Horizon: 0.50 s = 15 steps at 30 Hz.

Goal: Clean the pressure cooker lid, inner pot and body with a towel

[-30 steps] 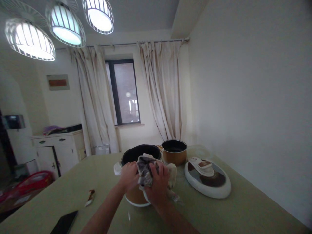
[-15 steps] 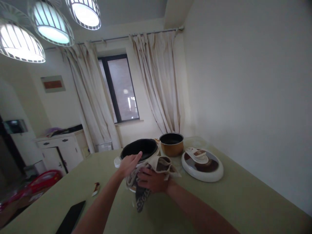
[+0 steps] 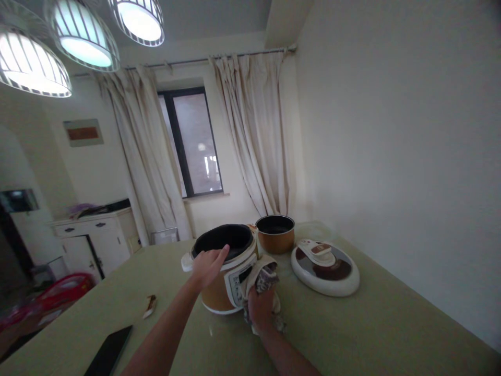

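Observation:
A gold-and-white electric pressure cooker (image 3: 214,295) stands uncovered on the table, its dark inside showing and a control panel (image 3: 236,284) on its front. My left hand (image 3: 208,266) holds the near-left rim, thumb raised and fingers over the edge. Bunched in my right hand (image 3: 261,307) is a patterned grey-and-beige cloth (image 3: 267,275), pressed against the cooker's right front beside the panel. The cloth hides most of those fingers. Behind the cooker to the right sits a gold inner pot (image 3: 276,242) with a black inside. A white lid (image 3: 326,282) with a brown top lies right of it.
On the left of the green table (image 3: 176,334) lie a dark phone (image 3: 108,351) and a small brown-and-white item (image 3: 149,306). A wall (image 3: 391,183) runs along the right side. Beyond the table's left edge are a red basket (image 3: 70,287) and a white cabinet (image 3: 113,237).
My right hand has moved the cloth rightward across the cooker's front, uncovering the control panel and lower body. My left hand stays at the rim.

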Each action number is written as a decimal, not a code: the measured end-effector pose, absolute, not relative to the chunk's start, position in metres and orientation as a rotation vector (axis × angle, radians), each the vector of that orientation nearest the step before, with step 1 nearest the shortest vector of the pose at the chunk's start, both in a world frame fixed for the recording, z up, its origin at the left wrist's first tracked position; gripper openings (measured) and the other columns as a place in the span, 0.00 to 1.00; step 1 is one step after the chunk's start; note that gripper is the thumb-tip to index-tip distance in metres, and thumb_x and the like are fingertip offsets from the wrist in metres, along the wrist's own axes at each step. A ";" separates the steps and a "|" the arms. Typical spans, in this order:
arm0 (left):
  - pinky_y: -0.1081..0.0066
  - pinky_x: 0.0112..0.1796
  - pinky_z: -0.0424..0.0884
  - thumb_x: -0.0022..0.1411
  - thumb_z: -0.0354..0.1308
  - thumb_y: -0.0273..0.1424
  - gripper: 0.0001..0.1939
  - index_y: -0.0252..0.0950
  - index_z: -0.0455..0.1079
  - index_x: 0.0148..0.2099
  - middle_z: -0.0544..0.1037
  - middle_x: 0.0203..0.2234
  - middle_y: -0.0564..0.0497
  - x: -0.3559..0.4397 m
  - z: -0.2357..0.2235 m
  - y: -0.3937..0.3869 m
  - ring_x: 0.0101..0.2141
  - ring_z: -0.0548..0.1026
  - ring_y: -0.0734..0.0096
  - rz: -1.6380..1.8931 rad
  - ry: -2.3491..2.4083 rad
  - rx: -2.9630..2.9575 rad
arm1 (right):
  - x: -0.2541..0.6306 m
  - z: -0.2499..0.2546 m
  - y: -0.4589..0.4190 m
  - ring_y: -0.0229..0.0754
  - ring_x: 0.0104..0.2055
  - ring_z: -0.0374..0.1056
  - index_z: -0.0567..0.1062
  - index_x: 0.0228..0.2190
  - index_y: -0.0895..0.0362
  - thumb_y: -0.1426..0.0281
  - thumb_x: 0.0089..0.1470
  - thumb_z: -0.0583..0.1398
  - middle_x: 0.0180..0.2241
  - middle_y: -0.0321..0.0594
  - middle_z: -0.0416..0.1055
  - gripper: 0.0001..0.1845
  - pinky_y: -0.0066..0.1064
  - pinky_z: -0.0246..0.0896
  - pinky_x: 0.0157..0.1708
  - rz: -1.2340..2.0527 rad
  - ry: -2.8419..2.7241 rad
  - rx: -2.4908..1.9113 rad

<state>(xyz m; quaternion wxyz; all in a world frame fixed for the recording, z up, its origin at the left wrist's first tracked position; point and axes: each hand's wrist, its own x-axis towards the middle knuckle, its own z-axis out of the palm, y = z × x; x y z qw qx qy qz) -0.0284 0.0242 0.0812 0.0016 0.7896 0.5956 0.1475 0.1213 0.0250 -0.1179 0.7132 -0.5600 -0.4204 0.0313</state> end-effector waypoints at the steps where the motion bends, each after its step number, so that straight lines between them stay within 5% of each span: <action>1: 0.57 0.55 0.68 0.78 0.28 0.48 0.39 0.40 0.82 0.44 0.87 0.44 0.40 -0.030 0.079 0.026 0.52 0.82 0.49 0.468 1.857 2.490 | 0.111 -0.117 0.022 0.62 0.58 0.72 0.68 0.64 0.58 0.59 0.61 0.54 0.54 0.59 0.75 0.32 0.59 0.68 0.55 0.004 -0.951 -1.236; 6: 0.60 0.59 0.68 0.78 0.34 0.47 0.34 0.36 0.77 0.59 0.84 0.52 0.40 -0.046 0.077 0.033 0.56 0.79 0.51 0.502 1.785 2.509 | 0.077 -0.060 0.009 0.71 0.68 0.57 0.72 0.61 0.47 0.54 0.54 0.65 0.68 0.52 0.64 0.34 0.65 0.54 0.63 -0.399 -1.702 -1.136; 10: 0.63 0.58 0.72 0.78 0.21 0.48 0.44 0.36 0.79 0.56 0.85 0.50 0.43 -0.061 0.073 0.031 0.54 0.80 0.58 0.675 1.614 2.415 | 0.106 0.003 0.018 0.62 0.59 0.66 0.76 0.56 0.48 0.53 0.53 0.66 0.59 0.49 0.73 0.30 0.55 0.56 0.62 -0.395 -1.861 -1.145; 15: 0.44 0.73 0.43 0.75 0.43 0.50 0.27 0.41 0.77 0.57 0.76 0.64 0.43 -0.079 0.047 0.026 0.67 0.67 0.49 1.185 1.784 2.546 | 0.165 0.060 0.046 0.54 0.54 0.72 0.82 0.46 0.52 0.61 0.60 0.62 0.49 0.47 0.81 0.16 0.44 0.63 0.56 -0.268 -1.833 -1.357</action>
